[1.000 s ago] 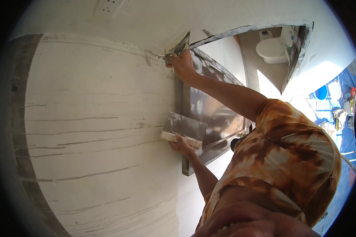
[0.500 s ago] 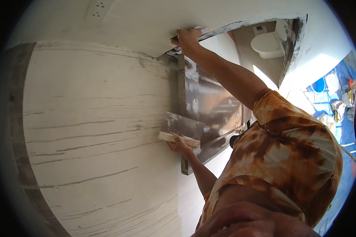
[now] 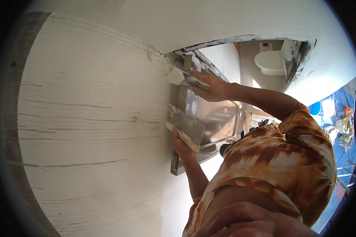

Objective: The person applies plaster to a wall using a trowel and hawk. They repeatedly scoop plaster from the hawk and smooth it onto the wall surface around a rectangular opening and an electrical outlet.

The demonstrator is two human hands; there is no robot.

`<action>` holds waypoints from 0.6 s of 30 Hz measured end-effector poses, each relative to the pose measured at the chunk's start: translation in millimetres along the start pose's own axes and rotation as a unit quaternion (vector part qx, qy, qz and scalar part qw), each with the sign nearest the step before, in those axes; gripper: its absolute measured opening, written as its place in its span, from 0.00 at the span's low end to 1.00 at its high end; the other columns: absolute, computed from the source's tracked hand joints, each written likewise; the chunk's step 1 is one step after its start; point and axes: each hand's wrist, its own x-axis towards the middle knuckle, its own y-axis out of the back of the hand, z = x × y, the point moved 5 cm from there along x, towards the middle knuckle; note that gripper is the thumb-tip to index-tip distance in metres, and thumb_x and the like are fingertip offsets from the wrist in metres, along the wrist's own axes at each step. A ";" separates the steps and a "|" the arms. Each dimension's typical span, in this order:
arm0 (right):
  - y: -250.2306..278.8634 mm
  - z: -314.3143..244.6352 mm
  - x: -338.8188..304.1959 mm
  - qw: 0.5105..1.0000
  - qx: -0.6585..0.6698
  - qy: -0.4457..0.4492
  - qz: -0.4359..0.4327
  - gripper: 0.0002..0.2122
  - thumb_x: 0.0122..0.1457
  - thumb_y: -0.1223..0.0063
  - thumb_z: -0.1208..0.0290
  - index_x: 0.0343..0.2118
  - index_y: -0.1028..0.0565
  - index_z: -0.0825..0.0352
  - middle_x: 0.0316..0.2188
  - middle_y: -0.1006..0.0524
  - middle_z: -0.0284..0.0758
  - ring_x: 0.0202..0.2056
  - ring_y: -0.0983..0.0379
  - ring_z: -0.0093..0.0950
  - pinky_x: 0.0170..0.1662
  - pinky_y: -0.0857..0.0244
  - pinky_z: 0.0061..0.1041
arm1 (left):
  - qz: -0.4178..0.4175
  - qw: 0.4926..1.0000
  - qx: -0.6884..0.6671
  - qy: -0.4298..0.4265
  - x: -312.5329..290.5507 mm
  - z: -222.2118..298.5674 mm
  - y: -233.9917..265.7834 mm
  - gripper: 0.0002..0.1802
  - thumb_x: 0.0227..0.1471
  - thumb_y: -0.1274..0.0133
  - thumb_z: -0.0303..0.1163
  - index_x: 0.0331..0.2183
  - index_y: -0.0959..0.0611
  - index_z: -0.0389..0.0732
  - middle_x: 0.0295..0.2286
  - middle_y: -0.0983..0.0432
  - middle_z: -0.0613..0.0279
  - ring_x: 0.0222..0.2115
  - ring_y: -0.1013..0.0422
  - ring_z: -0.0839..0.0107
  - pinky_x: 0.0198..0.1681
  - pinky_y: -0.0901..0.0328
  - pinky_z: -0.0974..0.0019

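My left hand [image 3: 182, 147] is closed round the pale, straight back edge of a wide metal scraper [image 3: 188, 123]. Its flat blade is smeared with pale paste. Just beyond it, my right hand [image 3: 215, 87] grips a putty knife [image 3: 192, 80] with a thick load of whitish filler at its end. The two tools are apart, both close to the pale wall [image 3: 87, 94], which is marked with thin dark streaks. My right fingers partly hide the putty knife's handle.
A brown door [image 3: 211, 118] with white smears stands behind my hands. Past the patchy door frame [image 3: 237, 38], a white toilet [image 3: 269, 61] shows. Blue sheeting [image 3: 336, 106] with assorted items covers the floor at the far right. A dark strip [image 3: 17, 87] borders the wall's left side.
My right hand has come away from the wall at the frame's corner, toward the wide scraper. The left hand still holds that scraper, now tilted more steeply. The whole view has shifted slightly.
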 end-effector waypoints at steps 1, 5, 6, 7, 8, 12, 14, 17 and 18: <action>-4.4 -12.6 -13.1 0.985 -0.093 0.125 -0.077 0.33 0.56 0.47 0.79 0.65 0.41 0.51 0.54 0.30 0.45 0.47 0.25 0.42 0.44 0.24 0.38 | -0.025 0.999 -0.008 0.034 -1.2 -4.9 -11.7 0.25 0.66 0.59 0.39 0.56 0.31 0.31 0.47 0.27 0.50 0.46 0.26 0.58 0.49 0.29 0.57; -24.9 -15.9 -53.6 0.876 -0.337 0.225 -0.262 0.38 0.50 0.43 0.82 0.64 0.39 0.44 0.47 0.29 0.41 0.44 0.24 0.37 0.35 0.21 0.27 | -0.081 0.993 -0.031 0.080 0.3 -12.8 -34.9 0.25 0.65 0.58 0.39 0.55 0.29 0.30 0.47 0.26 0.48 0.45 0.25 0.58 0.48 0.29 0.58; -20.3 -7.8 -53.2 0.862 -0.388 0.192 -0.262 0.38 0.50 0.43 0.81 0.64 0.39 0.43 0.46 0.28 0.41 0.43 0.24 0.36 0.35 0.22 0.27 | -0.083 0.993 -0.038 0.071 1.4 -14.0 -35.6 0.26 0.65 0.57 0.39 0.55 0.29 0.28 0.45 0.25 0.48 0.43 0.24 0.59 0.47 0.29 0.60; -14.6 1.2 -51.6 0.849 -0.431 0.169 -0.254 0.37 0.50 0.43 0.81 0.64 0.38 0.43 0.45 0.28 0.41 0.42 0.24 0.36 0.35 0.22 0.26 | -0.048 0.996 -0.006 0.077 3.1 -15.1 -30.2 0.26 0.65 0.57 0.39 0.55 0.29 0.29 0.45 0.25 0.49 0.42 0.24 0.59 0.46 0.29 0.60; -5.4 10.1 -50.5 0.837 -0.472 0.154 -0.230 0.37 0.51 0.43 0.80 0.64 0.38 0.43 0.43 0.28 0.41 0.42 0.24 0.35 0.34 0.22 0.26 | -0.038 0.997 0.017 0.069 5.9 -14.6 -27.1 0.26 0.65 0.57 0.39 0.56 0.29 0.30 0.46 0.25 0.50 0.42 0.24 0.60 0.45 0.28 0.61; 31.7 62.4 -62.1 0.886 -0.372 -0.107 -0.255 0.21 0.54 0.46 0.77 0.53 0.27 0.61 0.39 0.24 0.39 0.36 0.23 0.32 0.35 0.26 0.31 | 0.000 0.997 -0.075 0.031 17.5 1.5 -2.3 0.26 0.63 0.54 0.38 0.56 0.29 0.32 0.44 0.25 0.54 0.41 0.26 0.61 0.45 0.30 0.62; 40.6 87.9 -77.0 0.890 -0.111 -0.403 -0.179 0.16 0.54 0.45 0.75 0.47 0.25 0.69 0.36 0.22 0.40 0.36 0.23 0.28 0.37 0.28 0.29 | 0.026 0.995 -0.080 -0.044 22.0 19.6 17.7 0.26 0.60 0.51 0.37 0.56 0.29 0.33 0.43 0.25 0.56 0.41 0.26 0.62 0.45 0.31 0.62; 40.1 69.1 -61.1 0.935 0.008 -0.343 -0.087 0.15 0.56 0.44 0.74 0.45 0.25 0.74 0.36 0.20 0.41 0.39 0.25 0.22 0.41 0.30 0.25 | -0.007 0.989 0.015 -0.147 29.3 43.3 40.1 0.23 0.59 0.48 0.35 0.52 0.25 0.34 0.42 0.24 0.58 0.41 0.27 0.67 0.46 0.33 0.64; 41.2 55.1 -45.7 0.956 -0.068 -0.273 -0.080 0.15 0.55 0.44 0.76 0.46 0.24 0.70 0.36 0.20 0.39 0.37 0.24 0.24 0.41 0.29 0.25 | -0.029 0.982 0.054 -0.180 30.3 47.7 45.3 0.21 0.59 0.48 0.35 0.51 0.24 0.35 0.41 0.24 0.59 0.40 0.28 0.69 0.47 0.34 0.65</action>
